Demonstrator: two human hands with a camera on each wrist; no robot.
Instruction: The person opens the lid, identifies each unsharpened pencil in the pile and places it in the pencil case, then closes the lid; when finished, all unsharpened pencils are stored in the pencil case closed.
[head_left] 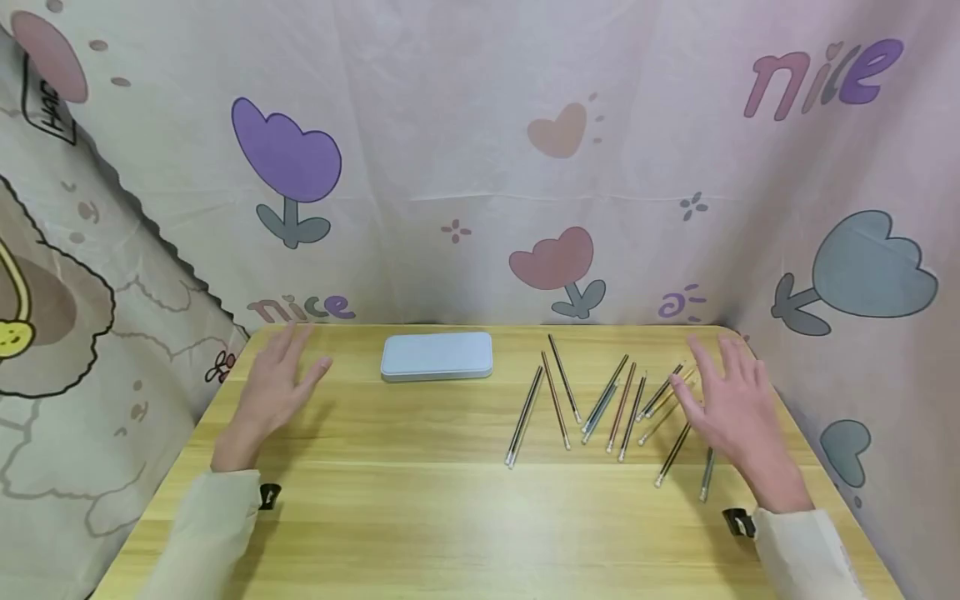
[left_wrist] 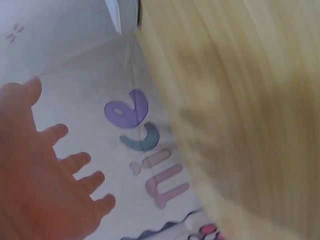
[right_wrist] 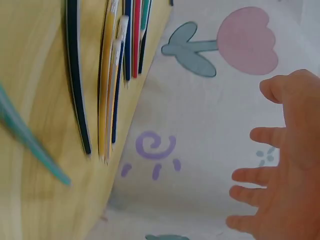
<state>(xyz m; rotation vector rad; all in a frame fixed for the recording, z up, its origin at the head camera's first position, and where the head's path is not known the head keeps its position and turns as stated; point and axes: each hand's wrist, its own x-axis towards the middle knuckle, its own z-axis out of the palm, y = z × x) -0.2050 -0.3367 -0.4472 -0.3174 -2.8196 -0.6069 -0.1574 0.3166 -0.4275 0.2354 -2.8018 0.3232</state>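
Fingers (left_wrist: pixel 75 162) spread apart on both hands, we note. Left hand (head_left: pixel 270 396) hovers over the far left of the tabletop (head_left: pixel 450 517), left of a flat pale pencil case (head_left: pixel 437 356), closed, lying near the back edge. Right hand (head_left: pixel 738 408) hangs over the right end of the scattered pencils (head_left: pixel 556 400), partly hiding some of them in our head view; in the right wrist view we see it apart from them. Most pencils slant, white eraser ends toward us, some touching. Behind, we have a printed curtain (head_left: pixel 420 125); pale sleeves (head_left: pixel 210 521) on both arms.
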